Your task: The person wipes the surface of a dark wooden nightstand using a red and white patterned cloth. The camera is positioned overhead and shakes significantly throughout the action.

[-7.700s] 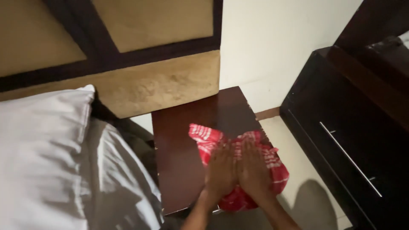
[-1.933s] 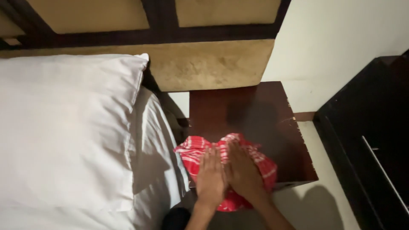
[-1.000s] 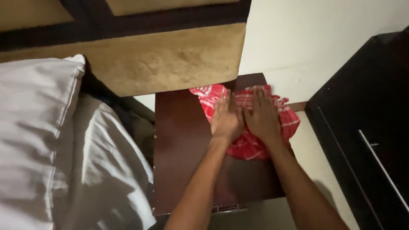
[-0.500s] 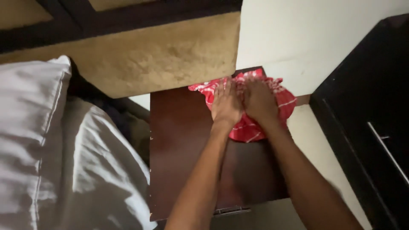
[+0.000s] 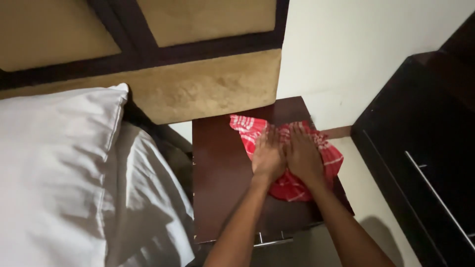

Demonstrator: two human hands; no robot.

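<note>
A red and white checked cloth (image 5: 252, 129) lies spread on the top of a dark brown bedside table (image 5: 222, 173), toward its right side. My left hand (image 5: 268, 155) and my right hand (image 5: 303, 157) lie flat on the cloth side by side, palms down, fingers pointing to the wall. Both hands press the cloth against the tabletop. The hands hide the cloth's middle; its edges show around them, and its right part hangs past the table's right edge.
A white pillow (image 5: 54, 168) and white sheet (image 5: 148, 198) lie on the bed at the left. A tan padded headboard (image 5: 198, 89) stands behind. A dark cabinet with a metal handle (image 5: 435, 193) stands at the right, beside the white wall (image 5: 356, 54).
Both hands and the cloth have slid back from the table's far right corner toward me, along its right side. The view has shifted, showing more of the pillow.
</note>
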